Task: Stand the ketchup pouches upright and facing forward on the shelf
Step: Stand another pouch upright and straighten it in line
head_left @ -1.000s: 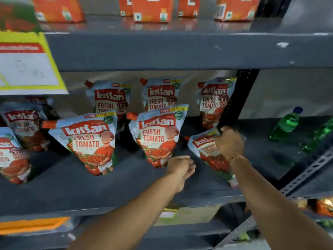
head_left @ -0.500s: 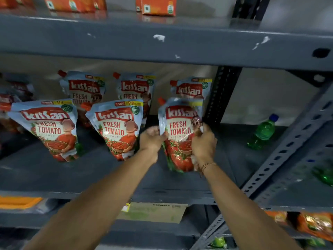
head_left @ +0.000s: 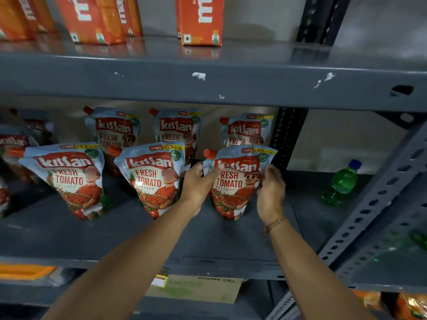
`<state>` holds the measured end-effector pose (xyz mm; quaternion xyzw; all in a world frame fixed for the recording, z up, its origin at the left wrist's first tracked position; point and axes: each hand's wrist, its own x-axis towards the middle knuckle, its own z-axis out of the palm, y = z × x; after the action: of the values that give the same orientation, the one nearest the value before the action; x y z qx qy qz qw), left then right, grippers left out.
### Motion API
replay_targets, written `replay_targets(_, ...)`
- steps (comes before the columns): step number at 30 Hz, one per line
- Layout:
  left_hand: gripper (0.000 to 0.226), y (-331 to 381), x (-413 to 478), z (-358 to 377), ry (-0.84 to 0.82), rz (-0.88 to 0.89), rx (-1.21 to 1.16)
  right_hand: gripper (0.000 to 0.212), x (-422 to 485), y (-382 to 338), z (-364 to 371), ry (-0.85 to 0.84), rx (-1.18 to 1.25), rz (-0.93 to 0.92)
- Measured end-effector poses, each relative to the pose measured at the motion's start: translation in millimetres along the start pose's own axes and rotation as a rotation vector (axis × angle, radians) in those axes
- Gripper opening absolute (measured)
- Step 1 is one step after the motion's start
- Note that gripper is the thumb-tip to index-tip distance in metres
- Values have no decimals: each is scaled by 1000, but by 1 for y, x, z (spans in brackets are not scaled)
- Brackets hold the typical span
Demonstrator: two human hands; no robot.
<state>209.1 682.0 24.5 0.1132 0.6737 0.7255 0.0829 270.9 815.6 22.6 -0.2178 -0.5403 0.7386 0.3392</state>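
Observation:
Several Kissan ketchup pouches stand on the grey middle shelf (head_left: 69,241) in two rows. The front right pouch (head_left: 235,188) is upright with its label facing me. My left hand (head_left: 198,183) grips its left edge below the red spout and my right hand (head_left: 270,190) grips its right edge. To its left stand the front middle pouch (head_left: 154,179) and the front left pouch (head_left: 71,179), both upright and slightly tilted. Three more pouches (head_left: 115,130) line the back row, partly hidden by the front row.
A green bottle (head_left: 342,183) stands on the shelf to the right. A black perforated upright (head_left: 286,137) rises behind the held pouch, and a grey slotted brace (head_left: 379,204) slants at right. Orange cartons (head_left: 201,19) sit on the shelf above. More pouches (head_left: 13,144) crowd the far left.
The right pouch lay flat a second ago; both hands took hold of it and now it stands upright facing forward. The view has shifted upward and closer.

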Motion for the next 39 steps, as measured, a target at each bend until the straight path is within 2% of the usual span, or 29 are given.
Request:
replay_targets(3, 39, 1, 6, 5, 16, -17, -72, 33, 6, -1, 6, 100, -64, 36)
replay_targets(9, 18, 1, 6, 23, -35, -41, -180, 35, 9, -2, -3, 224, -113, 12)
replay_targets(15, 16, 0, 7, 37, -57, -49, -250, 33, 9, -7, -16, 249, -129, -17)
replay_targets(28, 12, 0, 1, 33, -42, -1, -197, 26, -9, -3, -14, 272, -189, -46)
replay_targets(31, 6, 3, -4, 24, -75, 40, -107, 35, -19, 1, -10, 315, -300, -143)
replay_targets(32, 13, 1, -6, 22, -62, 84, -21, 45, -26, 3, -10, 336, -399, -195)
replay_targets(34, 22, -9, -15, 7, 93, 219, 177, 61, -48, 16, 1, 283, -660, -412)
replay_targets(36, 22, -19, -28, -12, 319, 418, 284, 62, -73, 34, 14, 86, -864, -677)
replay_targets(37, 25, -24, -34, -21, 404, 494, 300, 57, -82, 40, 21, -54, -905, -754)
replay_targets(39, 28, -31, -37, -49, 554, 595, 364, 47, -96, 52, 42, -356, -846, -720)
